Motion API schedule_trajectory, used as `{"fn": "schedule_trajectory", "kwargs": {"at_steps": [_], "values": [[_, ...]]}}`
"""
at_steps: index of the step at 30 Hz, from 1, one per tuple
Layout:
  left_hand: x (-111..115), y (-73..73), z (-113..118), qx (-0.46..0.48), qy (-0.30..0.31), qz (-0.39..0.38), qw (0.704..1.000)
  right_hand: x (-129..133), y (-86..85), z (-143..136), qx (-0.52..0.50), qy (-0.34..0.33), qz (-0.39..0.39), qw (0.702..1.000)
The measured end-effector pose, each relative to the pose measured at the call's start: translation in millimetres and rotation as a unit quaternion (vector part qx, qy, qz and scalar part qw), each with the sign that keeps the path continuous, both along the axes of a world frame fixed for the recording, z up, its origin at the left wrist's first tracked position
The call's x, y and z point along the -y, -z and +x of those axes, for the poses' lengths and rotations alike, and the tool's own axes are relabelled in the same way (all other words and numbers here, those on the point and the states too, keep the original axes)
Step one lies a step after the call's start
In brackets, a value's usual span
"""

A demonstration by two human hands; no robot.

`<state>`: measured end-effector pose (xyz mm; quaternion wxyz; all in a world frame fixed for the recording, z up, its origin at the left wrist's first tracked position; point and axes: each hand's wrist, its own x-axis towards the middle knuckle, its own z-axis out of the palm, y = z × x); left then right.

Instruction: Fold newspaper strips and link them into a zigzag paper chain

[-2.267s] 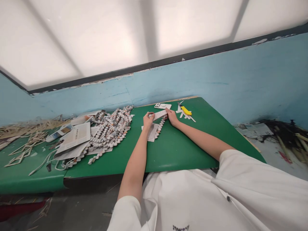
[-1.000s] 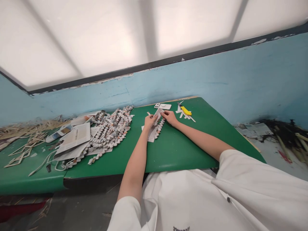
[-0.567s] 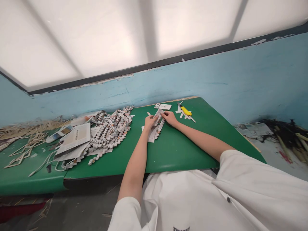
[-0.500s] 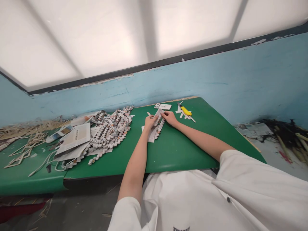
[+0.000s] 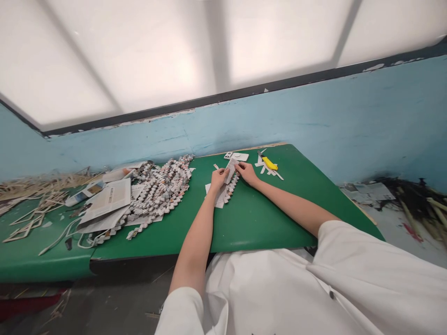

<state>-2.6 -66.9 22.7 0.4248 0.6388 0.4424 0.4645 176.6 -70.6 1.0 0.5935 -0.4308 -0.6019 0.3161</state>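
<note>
A small printed paper piece (image 5: 231, 169) is pinched between my two hands above the green table (image 5: 258, 218). My left hand (image 5: 219, 178) is closed on its left side, my right hand (image 5: 246, 172) on its right edge. Under and beside them lie a short folded-paper chain (image 5: 231, 190) and flat paper pieces (image 5: 219, 201). To the right, a yellow-handled cutter (image 5: 269, 163) rests on paper strips (image 5: 278, 175).
A white phone (image 5: 240, 157) lies behind my hands. A large heap of folded-paper chains (image 5: 164, 186) sits at the left, with a newspaper sheet (image 5: 111, 200), a white cable (image 5: 56, 243) and thin wooden strips (image 5: 42, 204). The blue wall (image 5: 244, 121) borders the table.
Both hands keep their hold on the paper piece with only slight finger movement. The view has shifted a little.
</note>
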Motion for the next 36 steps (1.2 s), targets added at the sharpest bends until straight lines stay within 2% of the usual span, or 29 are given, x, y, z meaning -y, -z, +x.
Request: {"fn": "schedule_trajectory", "kwargs": {"at_steps": [16, 26, 31, 36], "values": [[-6.3, 6.5, -1.4, -0.023, -0.018, -0.01, 1.0, 3.1, -2.7, -1.1, 0.025, -0.013, 0.008, 1.0], [-2.1, 2.4, -1.3, -0.027, -0.029, -0.027, 0.999, -2.3, 3.1, -1.5, 0.032, -0.007, 0.005, 0.999], [-4.0, 3.3, -0.1, -0.001, -0.025, -0.048, 0.999, -0.8, 2.0, -1.5, 0.024, -0.022, 0.011, 0.999], [-5.6, 3.1, -1.0, -0.004, -0.029, -0.025, 0.999, 0.4, 0.3, -2.2, 0.02, -0.018, 0.008, 1.0]]}}
